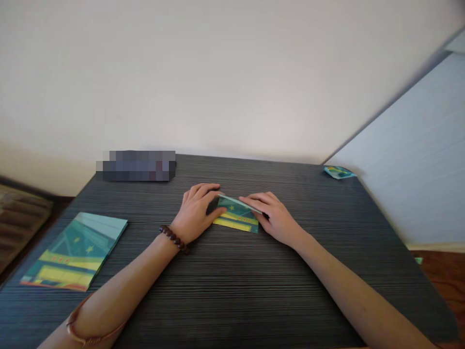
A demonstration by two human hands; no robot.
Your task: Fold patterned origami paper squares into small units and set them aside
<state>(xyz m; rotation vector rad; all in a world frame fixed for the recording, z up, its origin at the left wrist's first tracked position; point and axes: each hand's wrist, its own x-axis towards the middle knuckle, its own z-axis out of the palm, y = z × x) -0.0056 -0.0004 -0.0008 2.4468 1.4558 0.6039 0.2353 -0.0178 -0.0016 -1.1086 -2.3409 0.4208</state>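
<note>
A green and yellow printed paper sheet (238, 217) with small stars on it is between my two hands, near the middle of the table. Its top edge is folded over and stands slightly raised. My left hand (196, 211) grips the left end, with the thumb on the printed face and the index finger along the top fold. At the right end, my right hand (278, 215) pinches the folded edge, fingers on top and thumb lower down. The underside of the paper is hidden.
A stack of similar printed sheets (78, 252) lies at the left of the dark table (225, 291). A small folded paper piece (339, 172) sits at the far right corner. A blurred-out dark object (136, 166) stands at the back left, against the wall (232, 82).
</note>
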